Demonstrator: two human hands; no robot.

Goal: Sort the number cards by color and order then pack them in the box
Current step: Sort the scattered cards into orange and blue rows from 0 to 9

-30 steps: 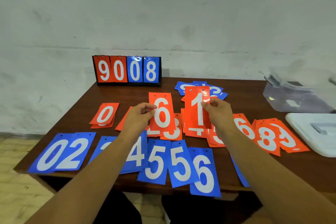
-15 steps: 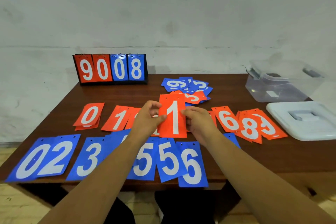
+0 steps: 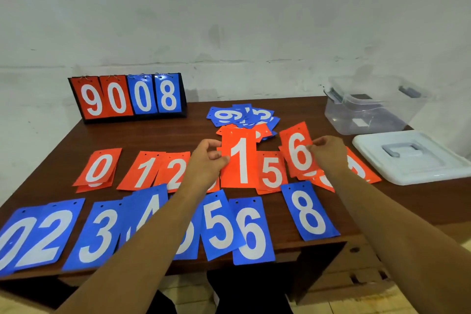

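Currently both hands are raised over the middle of the wooden tabletop (image 3: 153, 135), each holding one orange card. The left hand (image 3: 206, 160) pinches the left edge of an orange 1 card (image 3: 239, 160) between thumb and curled fingers, so the card stands upright with its number facing the camera. The right hand (image 3: 328, 153) grips the right edge of an orange 6 card (image 3: 298, 153), which is tilted a little and sits near the 1. Behind and below them a row of orange cards (image 3: 99, 168) lies flat, showing 0, 1, 2 and 5, with more orange cards partly hidden by the right forearm. Closer to the front edge, a row of blue cards (image 3: 219, 224) reads 0, 2, 3, 4, 5, 6 and 8, several of them overlapping. A loose pile of blue cards (image 3: 244, 116) lies farther back. At the far right stands a clear plastic box (image 3: 369, 112), uncovered, with its white lid (image 3: 413, 160) lying on the tabletop just in front of it. A scoreboard (image 3: 130, 97) reading 9008 stands at the back left.
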